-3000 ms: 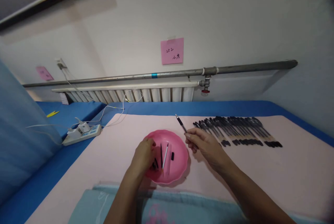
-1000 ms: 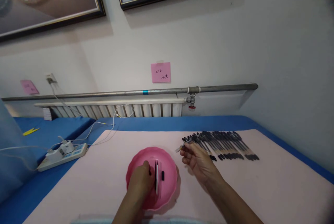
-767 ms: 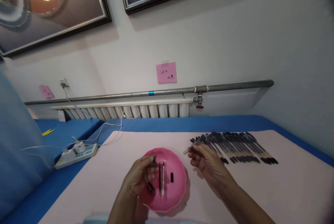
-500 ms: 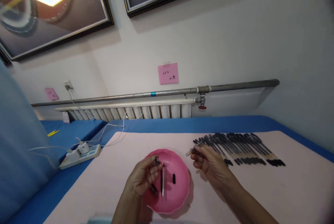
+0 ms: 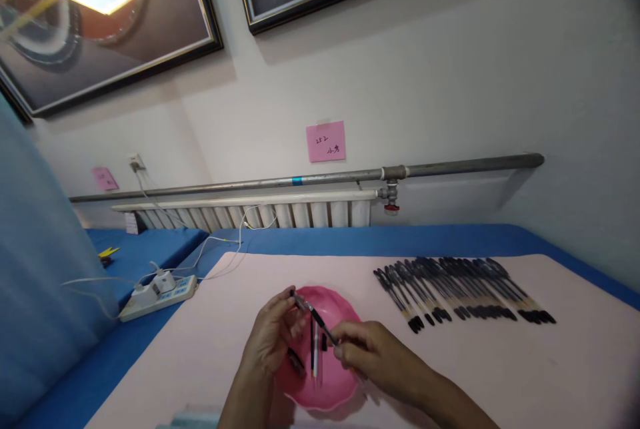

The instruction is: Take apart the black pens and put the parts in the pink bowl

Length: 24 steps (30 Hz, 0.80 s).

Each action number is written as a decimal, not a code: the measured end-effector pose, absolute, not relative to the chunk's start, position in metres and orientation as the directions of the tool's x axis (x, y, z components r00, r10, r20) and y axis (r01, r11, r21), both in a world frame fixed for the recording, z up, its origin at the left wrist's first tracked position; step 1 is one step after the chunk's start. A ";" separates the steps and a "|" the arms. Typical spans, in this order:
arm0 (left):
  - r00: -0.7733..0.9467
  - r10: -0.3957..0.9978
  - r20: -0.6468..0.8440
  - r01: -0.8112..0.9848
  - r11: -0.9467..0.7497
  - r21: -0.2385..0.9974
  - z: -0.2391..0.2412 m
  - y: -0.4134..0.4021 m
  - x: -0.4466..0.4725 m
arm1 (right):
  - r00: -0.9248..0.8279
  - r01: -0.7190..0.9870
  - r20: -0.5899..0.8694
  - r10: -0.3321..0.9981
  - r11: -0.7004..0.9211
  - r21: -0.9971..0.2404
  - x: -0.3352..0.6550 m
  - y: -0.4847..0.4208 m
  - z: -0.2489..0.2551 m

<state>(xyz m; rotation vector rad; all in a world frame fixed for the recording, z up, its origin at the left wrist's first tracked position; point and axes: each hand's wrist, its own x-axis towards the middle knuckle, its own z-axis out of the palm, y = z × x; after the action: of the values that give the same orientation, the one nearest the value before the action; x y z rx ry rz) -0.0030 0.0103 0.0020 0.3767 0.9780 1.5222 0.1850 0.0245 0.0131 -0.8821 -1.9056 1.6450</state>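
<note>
My left hand (image 5: 273,332) is closed, pinching a small dark pen part (image 5: 299,300) above the left rim of the pink bowl (image 5: 333,397). My right hand (image 5: 375,352) grips a pen (image 5: 321,324) with a black grip section. That pen slants up to the left, and its front end meets or nearly meets the piece in my left fingers; contact is hard to tell. Inside the bowl lie a thin black rod (image 5: 312,349), a white rod (image 5: 316,356) beside it, a dark cap-like piece (image 5: 296,361) and a small black piece (image 5: 324,342) partly covered.
Several black pens (image 5: 450,289) lie in a slanted row on the pink sheet (image 5: 210,349) at right. A power strip (image 5: 160,299) with white plugs and cables sits at left on the blue surface (image 5: 300,236). Behind are a radiator (image 5: 320,214) and a pipe (image 5: 465,166).
My right hand has come left and down from beside the pen row to the bowl, bringing the pen to my left fingers. My left hand has barely moved.
</note>
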 end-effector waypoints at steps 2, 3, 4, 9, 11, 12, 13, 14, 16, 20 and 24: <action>-0.260 0.927 -0.269 -0.648 0.039 0.761 0.002 0.010 -0.003 | -0.695 0.212 -0.060 0.717 0.125 -0.969 0.184 0.023 0.011; -0.276 0.925 -0.262 -0.644 0.025 0.765 0.002 0.010 -0.003 | -0.695 0.226 -0.061 0.716 0.138 -0.964 0.184 0.023 0.010; -0.288 0.922 -0.258 -0.640 0.016 0.768 0.002 0.010 -0.003 | -0.695 0.233 -0.057 0.717 0.149 -0.961 0.184 0.024 0.010; -0.303 0.924 -0.231 -0.624 -0.010 0.781 0.004 0.009 -0.002 | -0.695 0.249 -0.050 0.717 0.175 -0.953 0.184 0.026 0.009; -0.294 0.930 -0.221 -0.617 -0.008 0.787 0.004 0.008 -0.001 | -0.693 0.236 -0.037 0.720 0.178 -0.955 0.184 0.026 0.009; -0.292 0.931 -0.218 -0.615 -0.008 0.789 0.004 0.008 -0.001 | -0.691 0.233 -0.039 0.722 0.172 -0.957 0.184 0.026 0.009; -0.294 0.932 -0.215 -0.612 -0.011 0.791 0.005 0.008 -0.001 | -0.688 0.234 -0.047 0.724 0.161 -0.959 0.184 0.025 0.010; -0.298 0.931 -0.210 -0.607 -0.015 0.794 0.005 0.007 0.000 | -0.684 0.236 -0.054 0.728 0.150 -0.960 0.184 0.025 0.011; -0.306 0.930 -0.202 -0.589 -0.018 0.808 0.005 0.007 0.000 | -0.669 0.238 -0.060 0.741 0.137 -0.962 0.184 0.025 0.012; -0.323 0.925 -0.197 -0.544 -0.011 0.839 0.005 0.009 0.003 | -0.650 0.222 -0.061 0.758 0.113 -0.968 0.184 0.025 0.011; -0.314 0.930 -0.193 -0.526 -0.001 0.850 0.001 0.010 0.012 | -0.575 0.188 -0.038 0.818 0.087 -0.978 0.181 0.026 0.004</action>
<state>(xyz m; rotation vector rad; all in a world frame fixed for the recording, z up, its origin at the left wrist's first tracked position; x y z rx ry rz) 0.0119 0.0099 0.0014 0.5282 1.0776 1.5951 0.1807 0.0259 0.0037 -0.9883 -1.8334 1.5202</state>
